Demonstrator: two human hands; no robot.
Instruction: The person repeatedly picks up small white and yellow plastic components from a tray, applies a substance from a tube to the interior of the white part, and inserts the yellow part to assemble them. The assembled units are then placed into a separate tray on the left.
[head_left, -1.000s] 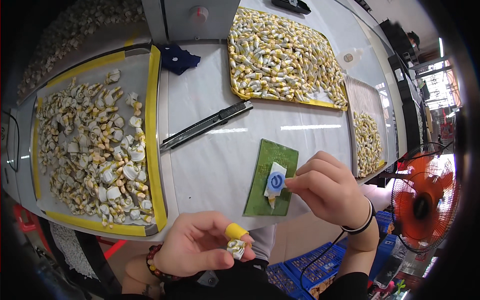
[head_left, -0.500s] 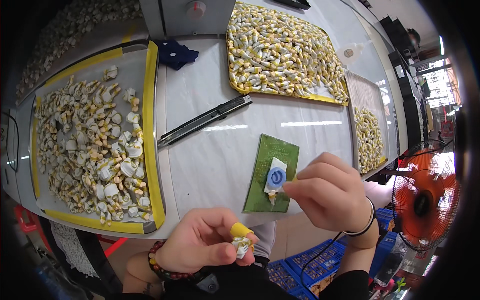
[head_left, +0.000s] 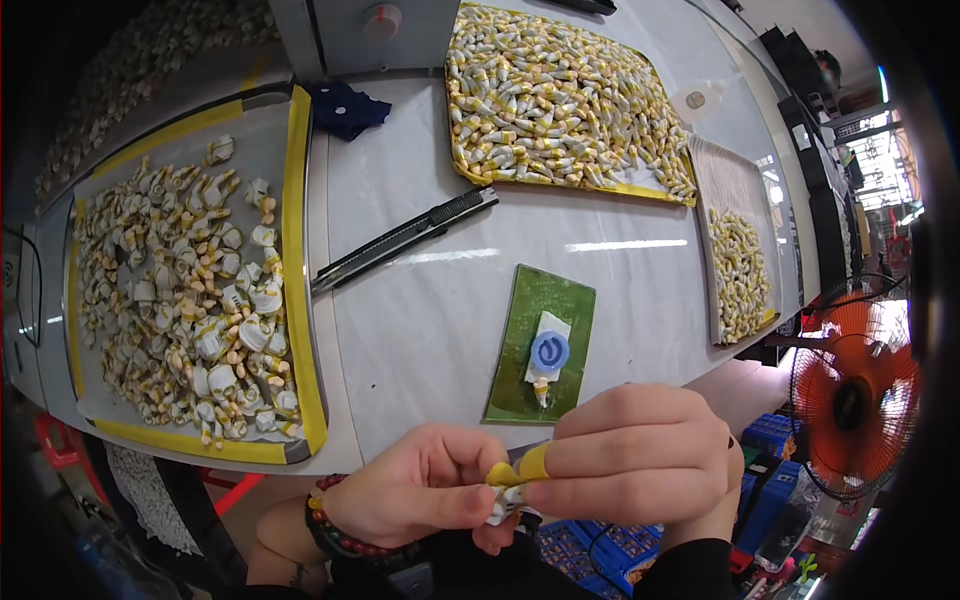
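Observation:
My left hand [head_left: 415, 495] pinches a small white piece with dark markings [head_left: 507, 500] between thumb and fingers, low in front of me. My right hand [head_left: 640, 455] is closed, its thumb and fingertips meeting the same piece from the right. Yellow finger covers [head_left: 534, 462] show at the fingertips of both hands and hide part of the piece. Just beyond the hands, a green board [head_left: 517, 312] lies on the table. On it sit a white pad [head_left: 559, 325], a round blue moulded disc [head_left: 549, 351] and a little white-and-yellow piece [head_left: 541, 390].
At left, a yellow-taped tray [head_left: 306, 260] holds many small white-and-yellow pieces. A black utility knife [head_left: 405, 238] lies beside it, near a dark blue cloth [head_left: 347, 110]. Another full tray [head_left: 640, 191] stands at the back, a partly filled one [head_left: 712, 180] at right. An orange fan [head_left: 853, 395] stands beyond.
My right hand has moved from beside the blue disc down and left to the piece in my left hand. The disc and the piece on the board stay in place.

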